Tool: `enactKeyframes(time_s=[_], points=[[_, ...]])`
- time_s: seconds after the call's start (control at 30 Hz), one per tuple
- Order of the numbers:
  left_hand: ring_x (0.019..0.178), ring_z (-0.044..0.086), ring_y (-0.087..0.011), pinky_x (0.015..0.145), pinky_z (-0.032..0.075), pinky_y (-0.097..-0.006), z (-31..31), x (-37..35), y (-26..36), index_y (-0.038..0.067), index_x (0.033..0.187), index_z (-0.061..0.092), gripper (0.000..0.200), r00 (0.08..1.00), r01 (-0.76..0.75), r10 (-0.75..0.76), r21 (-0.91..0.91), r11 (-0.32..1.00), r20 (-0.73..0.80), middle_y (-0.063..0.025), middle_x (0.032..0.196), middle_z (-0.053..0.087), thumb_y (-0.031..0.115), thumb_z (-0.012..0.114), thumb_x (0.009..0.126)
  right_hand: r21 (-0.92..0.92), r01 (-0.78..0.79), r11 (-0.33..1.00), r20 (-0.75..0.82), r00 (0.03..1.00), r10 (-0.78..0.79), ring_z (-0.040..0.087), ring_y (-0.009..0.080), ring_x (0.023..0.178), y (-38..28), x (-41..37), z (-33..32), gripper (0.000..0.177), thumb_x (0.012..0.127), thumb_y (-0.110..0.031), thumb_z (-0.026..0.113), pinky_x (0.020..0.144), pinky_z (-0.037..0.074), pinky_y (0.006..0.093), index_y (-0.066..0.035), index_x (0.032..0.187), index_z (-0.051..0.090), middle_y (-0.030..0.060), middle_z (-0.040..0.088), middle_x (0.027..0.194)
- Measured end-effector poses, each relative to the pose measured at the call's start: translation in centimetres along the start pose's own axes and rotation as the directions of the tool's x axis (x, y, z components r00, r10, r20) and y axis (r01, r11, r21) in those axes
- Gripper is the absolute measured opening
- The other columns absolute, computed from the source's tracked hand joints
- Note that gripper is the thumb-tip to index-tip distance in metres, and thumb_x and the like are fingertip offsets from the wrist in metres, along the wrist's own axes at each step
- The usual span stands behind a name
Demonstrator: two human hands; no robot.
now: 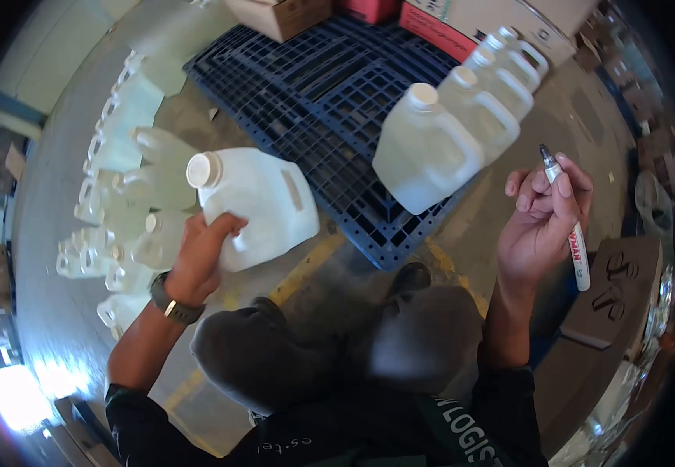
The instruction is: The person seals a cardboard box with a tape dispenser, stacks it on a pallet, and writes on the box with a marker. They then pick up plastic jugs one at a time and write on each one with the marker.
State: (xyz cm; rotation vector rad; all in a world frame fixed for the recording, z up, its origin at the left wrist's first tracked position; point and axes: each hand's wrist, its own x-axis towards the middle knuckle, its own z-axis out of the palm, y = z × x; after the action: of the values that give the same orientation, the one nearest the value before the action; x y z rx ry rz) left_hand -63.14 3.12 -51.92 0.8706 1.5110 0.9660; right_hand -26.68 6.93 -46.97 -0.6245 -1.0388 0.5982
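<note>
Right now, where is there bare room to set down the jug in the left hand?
Free: the blue pallet between the cardboard boxes and its row of jugs; the floor by the yellow line, beside the pallet corner. Crowded: the loose jugs left of the left hand.

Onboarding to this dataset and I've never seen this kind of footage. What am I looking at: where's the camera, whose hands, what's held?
There is no machine here. One camera worn on a person's head looks down, with a fisheye bend, at that person's own bare hands and knees. The left hand, which has a wristwatch, grips a translucent white plastic jug with a white cap. The right hand holds a white marker pen with a grey tip, tip up. On the concrete floor lies a dark blue plastic pallet bearing a row of similar jugs. More jugs stand on the floor at left, and cardboard boxes sit beyond.
</note>
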Motion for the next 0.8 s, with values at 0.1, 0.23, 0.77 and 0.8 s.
enactKeyframes(time_s=[0.1, 0.23, 0.77, 0.8], points=[[0.069, 0.053, -0.0119, 0.068, 0.043, -0.0285, 7.5, 2.9, 4.0, 0.007, 0.078, 0.057, 0.014, 0.983, 0.180, -0.176, -0.352, 0.919, 0.043, -0.0005, 0.072, 0.055, 0.017, 0.067, 0.082, -0.102, -0.099, 0.990, -0.235, 0.969, 0.073, 0.044, 0.0113, 0.057, -1.2, 0.6, -2.4, 0.023, 0.091, -0.012, 0.057, 0.059, 0.047, 0.0321, 0.004, 0.108, 0.056, 0.0050, 0.049, 0.070], [0.057, 0.041, -0.0096, 0.056, 0.035, -0.0275, 15.4, 5.3, 5.6, 0.013, 0.080, 0.054, 0.016, 0.931, 0.358, -0.295, -0.378, 0.854, 0.217, 0.0031, 0.068, 0.048, 0.019, 0.068, 0.084, -0.022, -0.142, 0.990, -0.356, 0.926, 0.125, 0.046, 0.0101, 0.058, -0.3, -1.3, -6.7, 0.018, 0.090, -0.009, 0.059, 0.060, 0.048, 0.0297, 0.003, 0.104, 0.057, 0.0051, 0.053, 0.075], [0.057, 0.042, -0.0078, 0.056, 0.036, -0.0245, 19.3, 1.7, 1.6, 0.000, 0.097, 0.060, 0.033, 0.691, 0.436, -0.339, 0.006, 0.900, 0.638, 0.0026, 0.067, 0.047, 0.034, 0.060, 0.096, 0.446, -0.373, 0.814, -0.620, 0.527, 0.581, 0.048, 0.0079, 0.059, 8.8, -20.0, -7.9, 0.010, 0.089, -0.011, 0.066, 0.067, 0.055, 0.0306, -0.003, 0.092, 0.060, 0.0002, 0.053, 0.068], [0.057, 0.042, -0.0078, 0.056, 0.036, -0.0245, 18.2, 1.0, 2.8, 0.000, 0.097, 0.060, 0.033, 0.681, 0.422, -0.324, 0.010, 0.907, 0.657, 0.0026, 0.067, 0.047, 0.034, 0.060, 0.096, 0.433, -0.353, 0.829, -0.630, 0.539, 0.559, 0.048, 0.0079, 0.059, 9.2, -20.0, -7.6, 0.010, 0.089, -0.011, 0.066, 0.067, 0.055, 0.0306, -0.003, 0.092, 0.060, 0.0002, 0.053, 0.068]])
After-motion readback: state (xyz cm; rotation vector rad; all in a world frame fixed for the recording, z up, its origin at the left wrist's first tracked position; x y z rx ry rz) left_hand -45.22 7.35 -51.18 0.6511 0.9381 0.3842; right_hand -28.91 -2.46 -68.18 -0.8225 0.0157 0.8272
